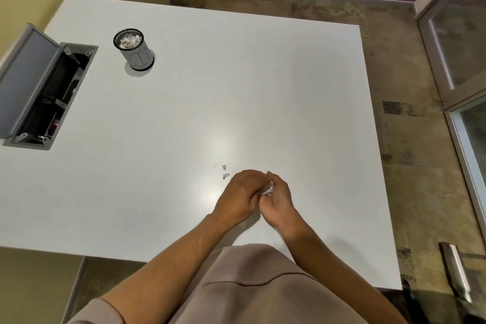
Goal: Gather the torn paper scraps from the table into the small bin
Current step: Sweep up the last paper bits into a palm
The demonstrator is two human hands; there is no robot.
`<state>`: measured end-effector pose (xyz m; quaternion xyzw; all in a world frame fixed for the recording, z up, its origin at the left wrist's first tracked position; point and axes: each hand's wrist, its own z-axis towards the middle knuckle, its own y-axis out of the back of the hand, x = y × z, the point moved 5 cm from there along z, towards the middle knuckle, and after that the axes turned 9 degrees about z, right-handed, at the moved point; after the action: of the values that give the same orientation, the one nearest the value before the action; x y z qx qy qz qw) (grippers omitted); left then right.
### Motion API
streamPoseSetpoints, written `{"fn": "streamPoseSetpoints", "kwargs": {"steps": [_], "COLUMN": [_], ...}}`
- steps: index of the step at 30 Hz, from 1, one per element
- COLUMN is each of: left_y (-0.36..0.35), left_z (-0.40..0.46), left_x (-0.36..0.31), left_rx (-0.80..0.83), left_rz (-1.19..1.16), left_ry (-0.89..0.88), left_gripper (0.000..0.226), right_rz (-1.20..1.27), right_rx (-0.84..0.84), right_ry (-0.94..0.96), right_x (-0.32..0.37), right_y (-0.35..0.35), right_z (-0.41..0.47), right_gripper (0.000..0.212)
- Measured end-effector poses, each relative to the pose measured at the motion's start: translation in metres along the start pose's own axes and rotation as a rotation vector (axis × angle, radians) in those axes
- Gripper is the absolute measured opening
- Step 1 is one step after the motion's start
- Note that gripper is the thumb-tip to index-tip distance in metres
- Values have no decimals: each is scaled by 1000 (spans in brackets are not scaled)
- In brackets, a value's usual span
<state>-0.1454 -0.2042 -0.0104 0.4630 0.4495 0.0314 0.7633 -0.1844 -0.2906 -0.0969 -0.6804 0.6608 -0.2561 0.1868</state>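
I see my left hand (240,196) and right hand (278,198) pressed together round gathered scraps (268,189) near the table's near edge — loose cupping could spill them carrying to the far-left bin (134,51); two stray scraps (225,172) risk being missed.

Head cam looks steeply down, table (184,113) prob. near.

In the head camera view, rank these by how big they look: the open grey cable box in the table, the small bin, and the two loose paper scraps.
1. Open grey cable box set into the table, largest.
2. Small grey cylindrical bin with a black rim.
3. Two loose white torn paper scraps, each tiny; they look alike, so unranked.
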Motion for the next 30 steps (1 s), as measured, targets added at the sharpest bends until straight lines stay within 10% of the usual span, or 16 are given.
{"fn": "streamPoseSetpoints", "kwargs": {"steps": [8,30], "left_y": [0,-13], "left_z": [-28,-5], "left_x": [83,100], "left_rx": [-10,300], "left_rz": [214,531], "left_ry": [505,434], "left_gripper": [44,12], "right_rz": [-84,-128], "right_rx": [46,42], "right_ry": [20,11], "right_x": [10,24], "right_y": [9,31], "right_z": [4,1], "right_gripper": [37,34]}}
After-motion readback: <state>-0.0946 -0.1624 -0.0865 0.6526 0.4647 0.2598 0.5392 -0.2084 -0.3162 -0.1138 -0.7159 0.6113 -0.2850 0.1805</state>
